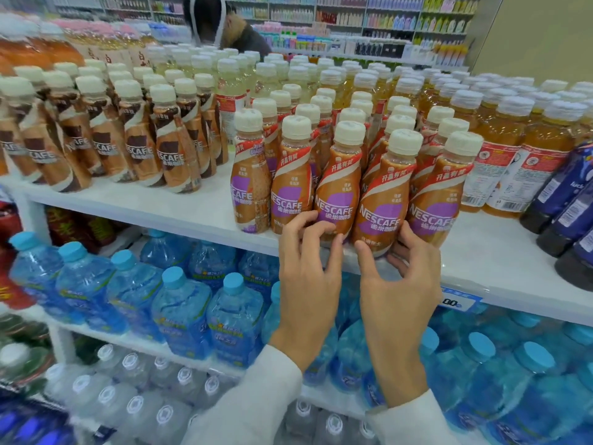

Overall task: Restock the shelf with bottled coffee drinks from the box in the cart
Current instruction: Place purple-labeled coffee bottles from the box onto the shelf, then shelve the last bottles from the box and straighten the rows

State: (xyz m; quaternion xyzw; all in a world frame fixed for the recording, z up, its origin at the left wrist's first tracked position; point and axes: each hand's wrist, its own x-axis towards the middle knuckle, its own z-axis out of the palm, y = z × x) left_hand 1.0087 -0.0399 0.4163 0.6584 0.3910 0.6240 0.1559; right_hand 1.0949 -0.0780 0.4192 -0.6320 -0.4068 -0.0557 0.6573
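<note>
Several Nescafe coffee bottles with purple labels and cream caps stand in rows at the front of the white shelf (192, 203). My left hand (308, 277) pinches the base of one front-row bottle (337, 194) between curled fingers and thumb. My right hand (398, 284) curls round the base of the neighbouring bottle (383, 200) to its right; thumb on the left, fingers on the right. Both bottles stand upright on the shelf near its front edge. The box and the cart are out of view.
Brown-label Nescafe bottles (138, 152) fill the shelf's left part, amber tea bottles (513, 149) and dark blue bottles (564, 200) its right. Blue water bottles (179, 303) fill the lower shelf. A person (224, 27) stands behind the display. A price tag (455, 301) hangs on the shelf edge.
</note>
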